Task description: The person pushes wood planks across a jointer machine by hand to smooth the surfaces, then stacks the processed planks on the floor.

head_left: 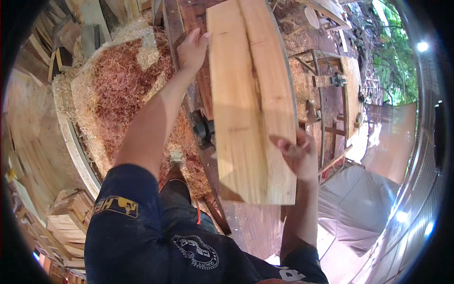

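Observation:
A long, pale wooden board (241, 109) with a dark streak down its grain lies lengthwise in front of me, over a reddish-brown wooden bench (250, 227). My right hand (301, 150) grips the board's right edge near its close end, thumb on the upper face and the other fingers partly hidden. Beside the left edge, toward the far end, is my left hand (191, 51). Its fingers are stretched out and apart, with one fingertip at the board's edge. Whether it bears any of the weight I cannot tell.
A dark metal fitting (203, 128) sits at the bench's left side. Reddish and pale wood shavings (125, 85) heap on the floor to the left. Stacked timber (71, 217) stands at lower left. Rightward are a wooden frame (333, 94) and a grey covered bulk (357, 203).

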{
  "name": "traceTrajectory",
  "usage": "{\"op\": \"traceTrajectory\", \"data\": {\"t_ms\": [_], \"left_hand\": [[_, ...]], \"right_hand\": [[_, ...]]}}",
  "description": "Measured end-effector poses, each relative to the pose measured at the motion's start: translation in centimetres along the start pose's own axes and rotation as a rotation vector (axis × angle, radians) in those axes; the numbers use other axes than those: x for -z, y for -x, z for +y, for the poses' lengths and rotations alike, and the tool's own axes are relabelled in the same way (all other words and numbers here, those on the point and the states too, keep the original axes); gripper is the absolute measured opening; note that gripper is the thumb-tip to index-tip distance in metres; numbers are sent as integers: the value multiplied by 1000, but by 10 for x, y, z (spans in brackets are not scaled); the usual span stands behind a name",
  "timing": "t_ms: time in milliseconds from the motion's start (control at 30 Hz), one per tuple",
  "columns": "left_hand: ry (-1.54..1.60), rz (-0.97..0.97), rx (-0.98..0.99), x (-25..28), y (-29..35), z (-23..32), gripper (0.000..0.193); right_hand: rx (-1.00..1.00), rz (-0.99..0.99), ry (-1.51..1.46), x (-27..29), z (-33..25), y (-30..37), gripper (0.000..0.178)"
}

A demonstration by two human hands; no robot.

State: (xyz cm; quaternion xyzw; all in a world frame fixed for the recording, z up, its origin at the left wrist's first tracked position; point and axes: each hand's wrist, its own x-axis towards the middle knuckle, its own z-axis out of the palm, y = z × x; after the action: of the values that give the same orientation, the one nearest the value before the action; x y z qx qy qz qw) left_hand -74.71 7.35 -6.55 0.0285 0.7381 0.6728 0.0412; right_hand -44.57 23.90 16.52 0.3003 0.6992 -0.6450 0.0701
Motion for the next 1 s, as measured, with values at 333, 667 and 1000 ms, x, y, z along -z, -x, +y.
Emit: {"op": "traceTrajectory", "data": {"t_ms": [333, 667, 1000], "left_hand": [[792, -491, 539, 55, 235, 126, 70], [139, -950, -430, -39, 501, 355, 41], [-199, -1469, -1573, -69, 775, 163, 58]], "right_hand": [[-251, -79, -10, 30, 170, 172, 35], [254, 432, -366, 119, 231, 383, 65], [-85, 1162, -603, 132, 410, 697, 66]]}}
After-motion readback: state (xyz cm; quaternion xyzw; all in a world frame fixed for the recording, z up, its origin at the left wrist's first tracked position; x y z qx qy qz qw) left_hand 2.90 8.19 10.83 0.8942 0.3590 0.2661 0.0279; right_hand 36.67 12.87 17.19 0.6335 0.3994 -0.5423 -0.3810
